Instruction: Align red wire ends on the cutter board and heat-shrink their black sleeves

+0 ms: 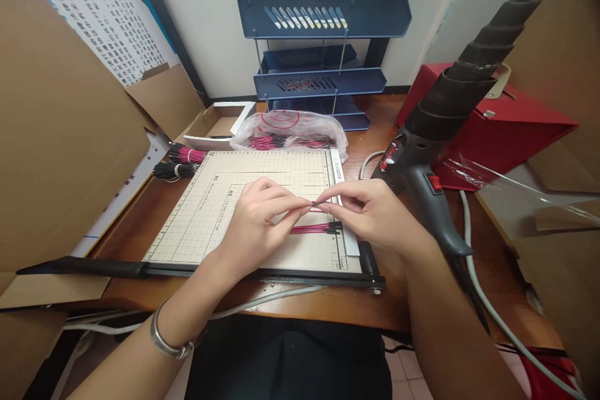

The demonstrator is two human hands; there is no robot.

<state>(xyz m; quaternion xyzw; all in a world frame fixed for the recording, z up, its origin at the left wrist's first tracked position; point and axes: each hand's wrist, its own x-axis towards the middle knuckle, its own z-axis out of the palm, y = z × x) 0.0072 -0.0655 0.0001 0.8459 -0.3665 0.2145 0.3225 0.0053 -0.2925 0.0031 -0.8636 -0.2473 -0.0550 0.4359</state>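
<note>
Over the pale gridded board of a paper cutter (187,225), my two hands meet fingertip to fingertip. My left hand (257,222) is closed in a pinch, and so is my right hand (375,212). Between them is a thin wire with a dark end (315,204); most of it is hidden by the fingers. Just below, several pink-red wires with black ends (315,229) lie side by side on the board, partly covered by my left hand.
A black heat gun (424,131) stands at right, nozzle upward, before a red box (510,119). Behind the board are a plastic bag of wires (290,131) and blue tiered trays (323,17). Tied wire bundles (187,154) and a small cardboard box (220,119) sit at left.
</note>
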